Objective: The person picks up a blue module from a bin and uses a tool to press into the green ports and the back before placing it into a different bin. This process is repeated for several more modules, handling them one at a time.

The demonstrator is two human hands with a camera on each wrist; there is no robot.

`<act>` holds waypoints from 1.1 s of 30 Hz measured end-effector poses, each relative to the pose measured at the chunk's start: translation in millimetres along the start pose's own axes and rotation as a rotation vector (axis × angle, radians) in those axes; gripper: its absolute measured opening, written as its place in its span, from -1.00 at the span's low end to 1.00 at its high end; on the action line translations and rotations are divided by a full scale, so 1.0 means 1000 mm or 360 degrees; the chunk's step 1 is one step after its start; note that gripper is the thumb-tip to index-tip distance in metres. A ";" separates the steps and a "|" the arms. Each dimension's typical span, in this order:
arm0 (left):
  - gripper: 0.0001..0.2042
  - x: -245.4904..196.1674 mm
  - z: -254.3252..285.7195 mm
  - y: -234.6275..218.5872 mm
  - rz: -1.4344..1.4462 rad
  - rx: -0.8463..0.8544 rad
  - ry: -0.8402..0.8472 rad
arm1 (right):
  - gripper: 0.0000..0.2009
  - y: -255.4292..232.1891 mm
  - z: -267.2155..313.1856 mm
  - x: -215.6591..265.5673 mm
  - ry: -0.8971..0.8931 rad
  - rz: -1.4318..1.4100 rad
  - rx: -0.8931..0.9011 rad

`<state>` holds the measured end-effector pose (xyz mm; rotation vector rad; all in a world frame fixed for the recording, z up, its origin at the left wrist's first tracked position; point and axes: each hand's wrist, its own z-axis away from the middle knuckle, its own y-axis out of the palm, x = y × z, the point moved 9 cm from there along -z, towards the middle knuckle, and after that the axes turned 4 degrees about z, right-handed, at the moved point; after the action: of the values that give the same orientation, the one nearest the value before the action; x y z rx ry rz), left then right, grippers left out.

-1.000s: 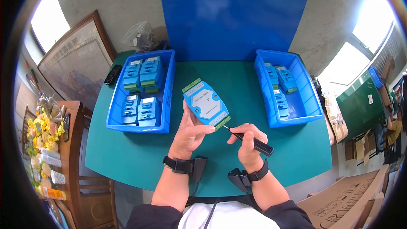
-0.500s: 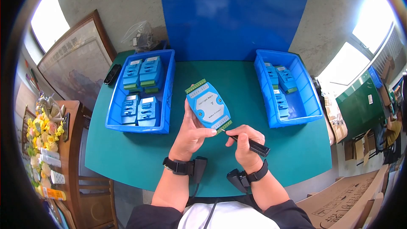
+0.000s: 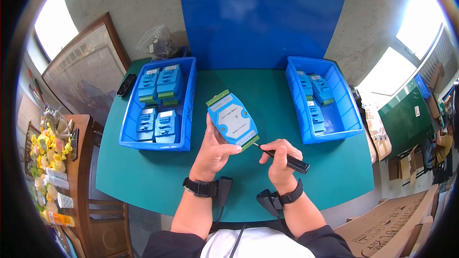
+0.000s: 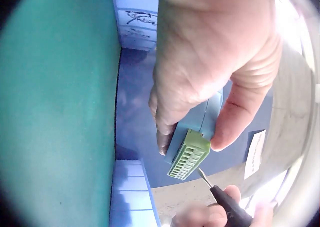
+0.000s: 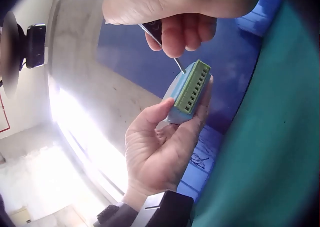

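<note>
My left hand (image 3: 213, 153) grips a light-blue electronic module (image 3: 234, 120) with a pale label, held tilted above the green table. Green screw-terminal strips line its two ends; the near terminal strip (image 3: 250, 143) faces my right hand. In the left wrist view, the thumb and fingers clasp the module's sides just behind the terminal strip (image 4: 190, 154). My right hand (image 3: 282, 160) holds a black-handled screwdriver (image 3: 291, 162), its metal tip right at the near strip. In the right wrist view, the screwdriver shaft (image 5: 177, 62) reaches the strip's edge beside the blue housing.
A blue bin (image 3: 187, 110) on the left holds several similar modules. Another blue bin (image 3: 351, 114) on the right holds a few more. Between them lies the green table (image 3: 258, 83), with a blue panel (image 3: 263, 19) behind. A black object (image 3: 126, 84) sits beside the left bin.
The module and screwdriver shifted slightly right half a second ago, then back left and right respectively. Both hands keep their holds, and the screwdriver tip stays by the near terminal strip.
</note>
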<state>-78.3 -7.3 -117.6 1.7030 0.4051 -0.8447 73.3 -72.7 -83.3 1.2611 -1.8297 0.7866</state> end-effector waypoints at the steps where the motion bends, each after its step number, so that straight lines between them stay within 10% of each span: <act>1: 0.02 0.000 0.000 0.000 -0.0001 0.0003 0.0000 | -0.41 -0.001 -0.001 -0.001 0.0013 0.0000 -0.0013; 21: 0.01 0.001 0.000 0.000 -0.0009 0.0012 -0.0007 | -0.54 -0.015 -0.001 -0.008 0.0136 -0.0078 -0.0247; 33: -0.01 0.002 -0.001 -0.001 0.0007 0.0008 -0.0002 | -0.55 0.016 0.004 0.000 -0.0004 -0.0138 0.0185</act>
<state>-77.7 -6.1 -119.6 1.7075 0.3981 -0.8444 57.6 -70.7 -86.3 1.4059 -1.7397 0.8538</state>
